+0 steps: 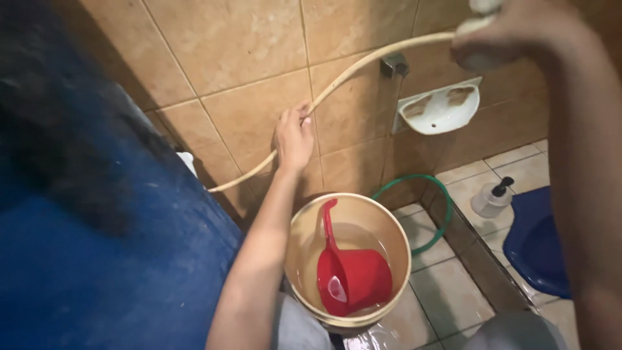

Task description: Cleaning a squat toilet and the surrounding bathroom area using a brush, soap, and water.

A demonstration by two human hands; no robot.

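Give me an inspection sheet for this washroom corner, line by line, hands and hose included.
Surface: tiled floor, looks wet near the bucket.
Job's things: cream hose runs across the tiled wall; beige bucket holds water and a floating red dipper.
Clutter: pump bottle on the floor; empty, stained white soap dish on the wall.
Hands: left hand grips the hose mid-length; right hand holds its upper end.
Cables: green hose looped behind the bucket.
Surroundings: large blue drum at left; blue basin at right.
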